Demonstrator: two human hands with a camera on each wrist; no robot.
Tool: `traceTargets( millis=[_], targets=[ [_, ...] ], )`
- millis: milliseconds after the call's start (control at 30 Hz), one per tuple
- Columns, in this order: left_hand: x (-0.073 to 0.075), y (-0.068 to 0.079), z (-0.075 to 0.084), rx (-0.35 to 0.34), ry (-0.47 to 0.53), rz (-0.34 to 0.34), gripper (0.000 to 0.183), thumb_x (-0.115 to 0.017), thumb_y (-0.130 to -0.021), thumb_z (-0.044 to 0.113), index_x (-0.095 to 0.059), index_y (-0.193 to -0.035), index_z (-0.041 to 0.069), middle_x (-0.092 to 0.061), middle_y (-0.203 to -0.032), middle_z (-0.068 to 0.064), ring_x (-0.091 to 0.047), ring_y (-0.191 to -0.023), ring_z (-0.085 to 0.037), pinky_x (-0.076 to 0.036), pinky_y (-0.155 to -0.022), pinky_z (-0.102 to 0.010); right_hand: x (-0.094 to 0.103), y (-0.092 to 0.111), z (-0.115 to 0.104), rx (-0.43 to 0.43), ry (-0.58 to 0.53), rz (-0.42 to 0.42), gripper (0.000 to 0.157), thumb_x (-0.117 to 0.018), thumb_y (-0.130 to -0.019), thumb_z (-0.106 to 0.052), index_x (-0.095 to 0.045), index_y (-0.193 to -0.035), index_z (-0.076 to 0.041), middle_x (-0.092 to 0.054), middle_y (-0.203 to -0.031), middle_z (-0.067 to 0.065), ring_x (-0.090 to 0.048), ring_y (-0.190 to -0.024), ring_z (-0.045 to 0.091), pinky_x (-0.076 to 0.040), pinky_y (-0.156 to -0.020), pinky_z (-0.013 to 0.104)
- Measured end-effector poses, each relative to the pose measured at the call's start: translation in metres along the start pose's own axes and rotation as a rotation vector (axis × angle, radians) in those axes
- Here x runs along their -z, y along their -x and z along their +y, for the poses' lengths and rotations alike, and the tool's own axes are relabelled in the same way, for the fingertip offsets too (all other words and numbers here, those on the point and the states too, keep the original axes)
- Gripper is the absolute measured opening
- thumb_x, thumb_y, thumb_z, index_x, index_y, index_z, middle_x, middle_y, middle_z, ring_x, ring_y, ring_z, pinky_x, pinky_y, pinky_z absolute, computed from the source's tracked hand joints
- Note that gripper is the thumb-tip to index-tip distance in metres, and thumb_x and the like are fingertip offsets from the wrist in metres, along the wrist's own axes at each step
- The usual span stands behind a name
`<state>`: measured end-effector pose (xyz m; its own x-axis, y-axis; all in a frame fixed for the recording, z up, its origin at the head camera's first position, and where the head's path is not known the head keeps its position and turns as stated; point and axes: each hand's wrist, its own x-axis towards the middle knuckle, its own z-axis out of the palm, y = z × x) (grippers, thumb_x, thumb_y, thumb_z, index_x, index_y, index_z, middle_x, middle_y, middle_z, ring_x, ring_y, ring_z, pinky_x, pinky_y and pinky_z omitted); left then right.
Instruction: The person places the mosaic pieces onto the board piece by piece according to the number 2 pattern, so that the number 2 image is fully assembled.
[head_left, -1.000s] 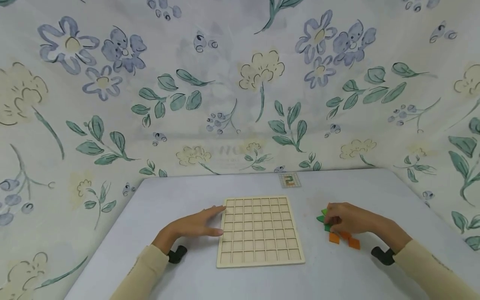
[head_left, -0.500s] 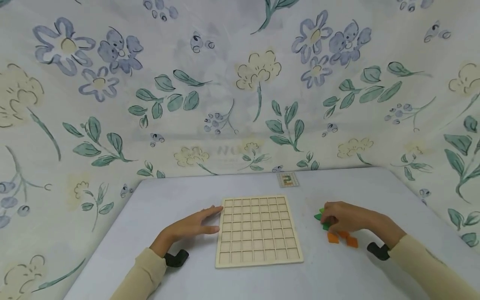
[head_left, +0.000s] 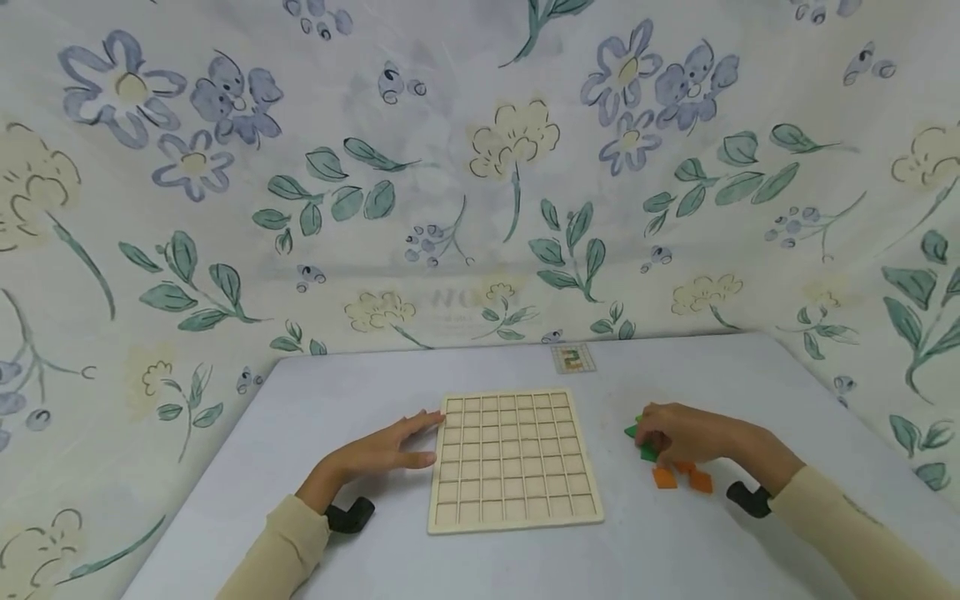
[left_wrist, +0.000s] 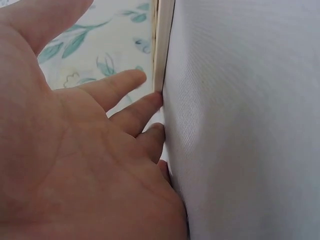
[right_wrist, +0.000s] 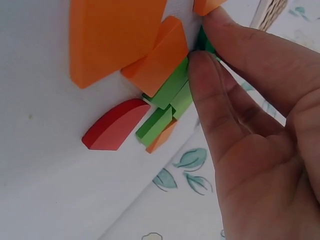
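A pale wooden board (head_left: 516, 527) with a grid of square recesses lies flat on the table. My left hand (head_left: 378, 450) is at its left side, fingers extended, and in the left wrist view the fingertips meet the board's edge (left_wrist: 161, 50). Right of the board, my right hand (head_left: 693, 433) reaches down into a small heap of coloured tiles. Thumb and index finger pinch a dark green tile (right_wrist: 203, 39), mostly hidden by the fingers. Around it lie orange tiles (right_wrist: 160, 60), light green tiles (right_wrist: 155, 126) and a red tile with a curved side (right_wrist: 117, 125).
A small card (head_left: 573, 358) with a coloured grid pattern lies at the back of the white table (head_left: 360, 383), beyond the board. Floral cloth (head_left: 450, 208) hangs behind the table. Each wrist carries a black camera mount (head_left: 351, 515).
The head view shifts slightly, so everything appears a little further left. Both hands stay at nearly the same places, the left by the board and the right over the tiles.
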<state>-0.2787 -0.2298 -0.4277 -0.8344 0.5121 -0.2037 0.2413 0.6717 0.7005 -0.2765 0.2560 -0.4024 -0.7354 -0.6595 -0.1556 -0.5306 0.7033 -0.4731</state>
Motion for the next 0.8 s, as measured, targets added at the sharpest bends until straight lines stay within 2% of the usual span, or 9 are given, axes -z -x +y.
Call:
traceTargets(
  millis=[267,500,800],
  targets=[
    [-0.0036,-0.0022,-0.0014,-0.017,0.007,-0.014,0.082,-0.066,-0.093,0.046,-0.030,-0.158,0.012,-0.014,-0.168,-0.016,-0.001,-0.156,-0.039,0.000,-0.125,-0.060,-0.0041,0.0019,0.0012,-0.055,-0.022,-0.001,0.028,-0.080,-0.081,-0.004,-0.070,-0.107,-0.010,-0.059,-0.095,-0.006,-0.058,-0.085,0.006,-0.055,-0.076,0.019],
    [-0.0046,-0.0025,-0.0032,-0.012,0.010,-0.022,0.080,-0.065,-0.093,0.047,-0.032,-0.158,0.013,-0.018,-0.168,-0.013,0.000,-0.155,-0.040,0.000,-0.124,-0.063,-0.0057,0.0015,0.0033,-0.054,-0.040,-0.005,0.023,-0.079,-0.083,-0.005,-0.068,-0.102,-0.011,-0.059,-0.094,-0.005,-0.057,-0.082,0.006,-0.054,-0.073,0.019],
    [-0.0011,0.0001,-0.0038,-0.018,-0.002,-0.008,0.078,-0.064,-0.095,0.046,-0.032,-0.158,0.013,-0.016,-0.168,-0.013,0.001,-0.155,-0.041,0.000,-0.124,-0.063,-0.0017,-0.0063,0.0005,-0.067,-0.008,-0.019,0.023,-0.076,-0.082,-0.006,-0.066,-0.102,-0.012,-0.057,-0.091,-0.005,-0.054,-0.080,0.009,-0.052,-0.070,0.020]
  ],
)
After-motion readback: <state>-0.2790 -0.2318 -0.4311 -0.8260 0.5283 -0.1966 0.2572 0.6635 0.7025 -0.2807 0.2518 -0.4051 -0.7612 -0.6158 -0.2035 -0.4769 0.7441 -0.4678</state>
